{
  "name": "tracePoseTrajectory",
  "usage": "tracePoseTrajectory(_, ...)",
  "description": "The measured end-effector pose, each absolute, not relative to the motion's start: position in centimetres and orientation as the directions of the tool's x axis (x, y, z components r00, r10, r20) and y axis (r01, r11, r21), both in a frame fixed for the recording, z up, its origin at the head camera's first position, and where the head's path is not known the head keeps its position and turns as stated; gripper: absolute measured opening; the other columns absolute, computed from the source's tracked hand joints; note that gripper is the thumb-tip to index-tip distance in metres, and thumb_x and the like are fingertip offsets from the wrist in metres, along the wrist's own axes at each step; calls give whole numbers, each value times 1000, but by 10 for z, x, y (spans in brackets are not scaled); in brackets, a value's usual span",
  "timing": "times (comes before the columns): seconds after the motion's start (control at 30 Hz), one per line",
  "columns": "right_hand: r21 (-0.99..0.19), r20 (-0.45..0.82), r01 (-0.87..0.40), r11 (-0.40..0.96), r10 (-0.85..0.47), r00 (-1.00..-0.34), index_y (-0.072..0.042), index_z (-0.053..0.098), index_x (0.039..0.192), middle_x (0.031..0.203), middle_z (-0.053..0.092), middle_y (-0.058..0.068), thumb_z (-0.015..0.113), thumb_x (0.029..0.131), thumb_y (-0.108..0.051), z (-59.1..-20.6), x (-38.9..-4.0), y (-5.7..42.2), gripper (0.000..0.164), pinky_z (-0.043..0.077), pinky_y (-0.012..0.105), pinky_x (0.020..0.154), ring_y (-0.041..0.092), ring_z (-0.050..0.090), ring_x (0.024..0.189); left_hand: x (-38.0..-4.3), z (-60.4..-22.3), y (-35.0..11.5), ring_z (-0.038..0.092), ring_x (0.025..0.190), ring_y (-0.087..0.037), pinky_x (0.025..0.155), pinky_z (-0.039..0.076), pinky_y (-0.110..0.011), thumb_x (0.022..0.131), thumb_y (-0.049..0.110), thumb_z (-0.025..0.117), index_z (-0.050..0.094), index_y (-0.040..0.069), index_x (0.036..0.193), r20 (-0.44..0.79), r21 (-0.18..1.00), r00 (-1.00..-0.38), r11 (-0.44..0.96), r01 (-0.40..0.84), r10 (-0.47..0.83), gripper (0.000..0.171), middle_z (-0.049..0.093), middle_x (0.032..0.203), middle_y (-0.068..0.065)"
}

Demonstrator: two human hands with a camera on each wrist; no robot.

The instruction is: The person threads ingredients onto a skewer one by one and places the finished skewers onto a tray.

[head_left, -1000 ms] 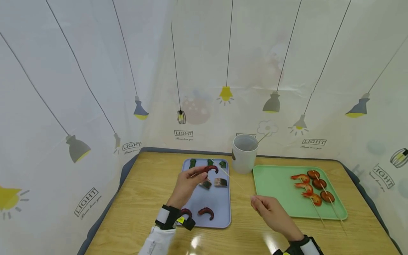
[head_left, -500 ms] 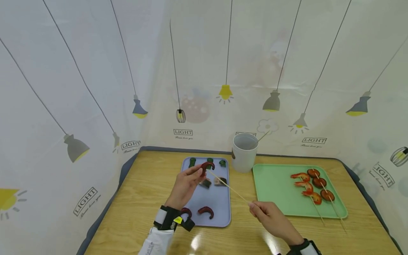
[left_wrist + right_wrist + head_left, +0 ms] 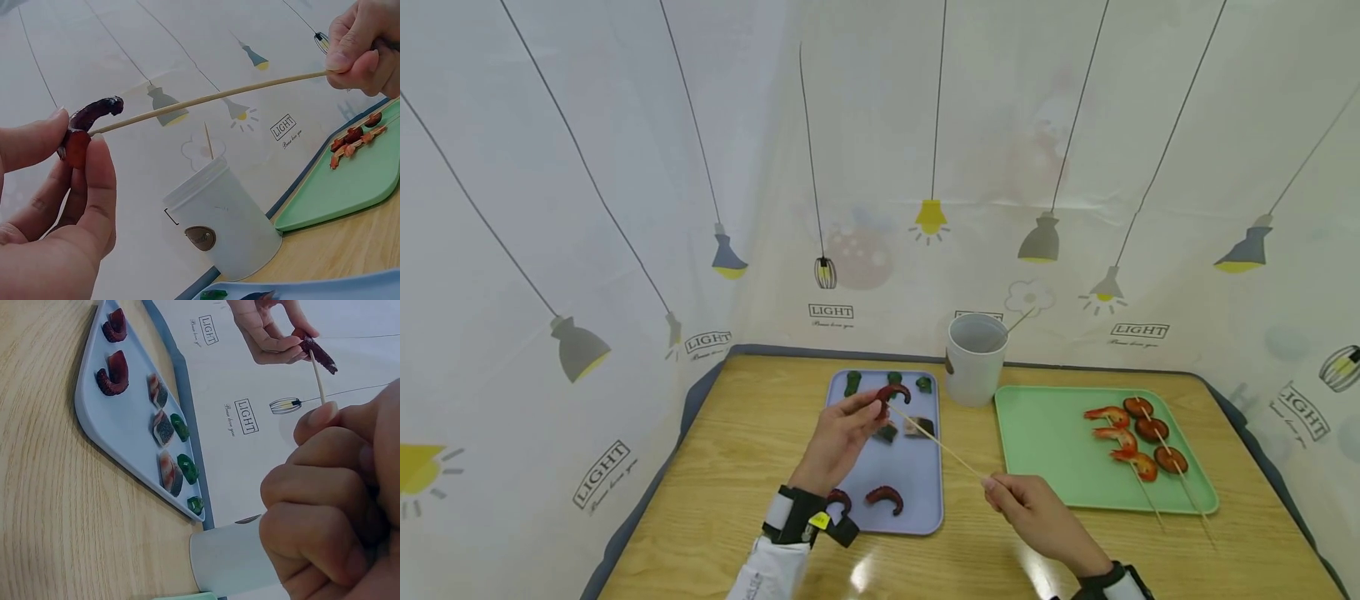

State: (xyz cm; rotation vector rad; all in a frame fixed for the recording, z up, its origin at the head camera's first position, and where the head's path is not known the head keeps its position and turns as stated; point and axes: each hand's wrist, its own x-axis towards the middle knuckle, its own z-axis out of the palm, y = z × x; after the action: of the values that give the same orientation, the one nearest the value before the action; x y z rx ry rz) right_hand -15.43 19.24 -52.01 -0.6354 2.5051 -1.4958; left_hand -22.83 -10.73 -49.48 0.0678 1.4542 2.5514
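Observation:
My left hand (image 3: 835, 442) pinches a dark red, curled octopus tentacle (image 3: 95, 114) between thumb and fingers, raised over the lavender tray (image 3: 902, 475). In the left wrist view a bamboo skewer (image 3: 215, 97) slants in from the right, its tip right at the thick reddish end of the tentacle. My right hand (image 3: 1048, 515) grips the skewer's other end, with the remaining fingers curled in. Two more tentacles (image 3: 114, 374) lie on the lavender tray, near several fish pieces (image 3: 164, 428) and green pieces (image 3: 187, 467).
At the back stands a white cup (image 3: 974, 371) with a stick leaning out. To the right, a green tray (image 3: 1045, 450) bears a skewer of shrimp (image 3: 1116, 442) and a skewer of mushroom slices (image 3: 1152, 432). A printed cloth hangs behind the wooden table.
My right hand has swung the skewer so that its tip has come to the tentacle's end. In the last half second both hands have shifted only slightly.

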Motion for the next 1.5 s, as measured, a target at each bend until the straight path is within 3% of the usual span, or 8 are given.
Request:
tracePoseTrajectory(0.4,-847,116,-318,427,-434,-893,-15,51,72,59,33,-12,46,111,-29,-516,-154,190,42,30,19,49,-3,27,49,-225,-497,-108,67,91,-11,84,57,-19,101,1,59,74,16,101,-67,856,-967,-484,-182,245,21,70,103,0)
tracePoseTrajectory(0.83,-835,143,-342,432,-429,-892,-17,52,72,59,33,-13,46,111,-27,-514,-153,186,41,29,16,50,-4,27,50,-220,-500,-98,68,92,-11,87,57,-22,95,1,68,75,14,99,-78,881,-957,-430,-196,278,15,69,108,1)
tracePoseTrajectory(1.07,-824,191,-377,423,-418,-888,-16,52,72,60,32,-14,46,111,-24,-512,-157,176,41,26,17,50,-4,24,50,-217,-503,-85,70,87,-11,87,57,-24,93,1,71,77,17,92,-96,899,-948,-383,-214,303,17,74,98,3)
tracePoseTrajectory(1.27,-789,237,-412,455,-393,-888,-15,52,72,61,33,-15,45,111,-24,-511,-166,163,41,26,16,51,-4,25,51,-208,-508,-65,68,95,-12,90,56,-28,92,5,73,76,16,95,-89,929,-922,-302,-213,377,12,68,111,1)
tracePoseTrajectory(1.5,-799,228,-397,452,-383,-895,-14,53,72,60,33,-13,46,111,-24,-510,-172,158,41,26,16,52,-3,27,50,-202,-512,-53,67,94,-13,87,58,-27,92,5,74,76,7,104,-112,925,-933,-308,-224,342,13,65,115,-5)
